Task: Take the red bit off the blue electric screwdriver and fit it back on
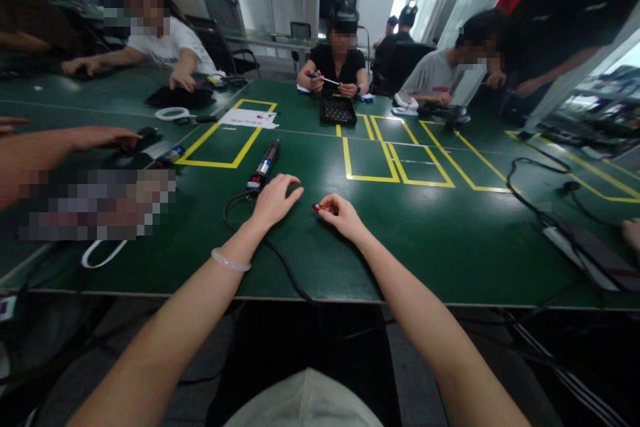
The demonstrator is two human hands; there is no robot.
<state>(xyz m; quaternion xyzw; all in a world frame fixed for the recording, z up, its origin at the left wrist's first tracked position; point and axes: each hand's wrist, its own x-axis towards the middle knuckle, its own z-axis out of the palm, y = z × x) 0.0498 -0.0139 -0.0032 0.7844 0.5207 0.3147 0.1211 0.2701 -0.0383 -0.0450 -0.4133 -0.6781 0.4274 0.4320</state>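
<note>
While the corded driver point(264, 165) lay on the green surface point(320, 273) with its tip pointing away from the person, the work looked to be at an early stage or between two steps. The small red-and-black piece point(315, 207) was to the right of the driver's rear end, with the thumb and fingers of the right hand point(343, 215) clamped on it, so taking hold of it was done. The left hand point(276, 200) was just beside the driver's rear end, its fingers reaching forward and its thumb standing apart from them; it gripped nothing, and whether it touched the driver could not be told. The driver's cord point(285, 257) ran from that end toward the person. The piece and the driver were apart, so any joining of the two was not done. Beyond the driver and to its right stood a black tray point(338, 121) before a co-worker; its part in the work, and how much remained overall, could not be judged.
</note>
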